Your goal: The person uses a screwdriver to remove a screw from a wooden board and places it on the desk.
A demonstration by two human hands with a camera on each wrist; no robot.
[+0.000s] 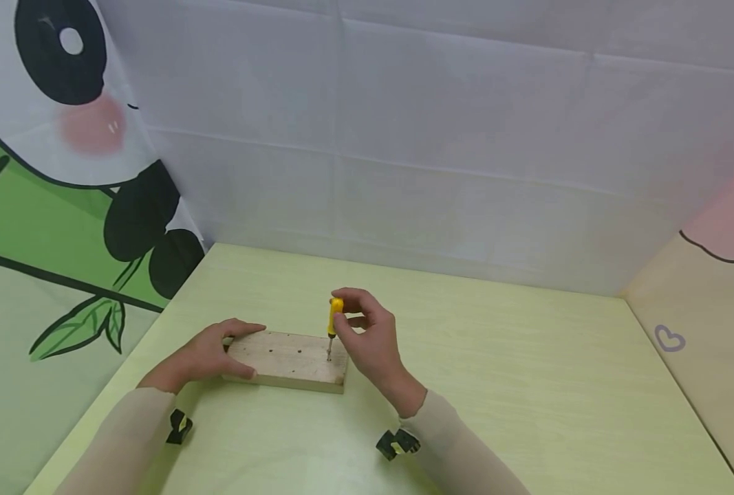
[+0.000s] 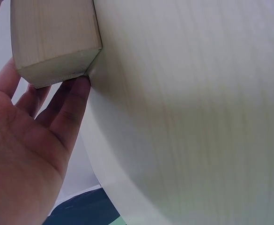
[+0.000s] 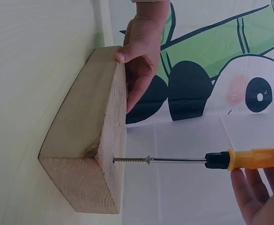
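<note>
A thick pale wooden block with several small dark holes in its top lies flat on the table. My left hand holds its left end, thumb along the near side and fingers round the far side. In my right hand is a yellow and black screwdriver, pinched by the handle and standing upright over the block's right end. Its tip meets the head of a screw whose point is at the block's face; most of the thread shows outside the wood. A dark knot marks one corner of the block.
The pale yellow table reaches back to a white cloth wall. A panda and bamboo print covers the left side, and a beige panel with a heart stands on the right. Small dark cameras sit at both wrists.
</note>
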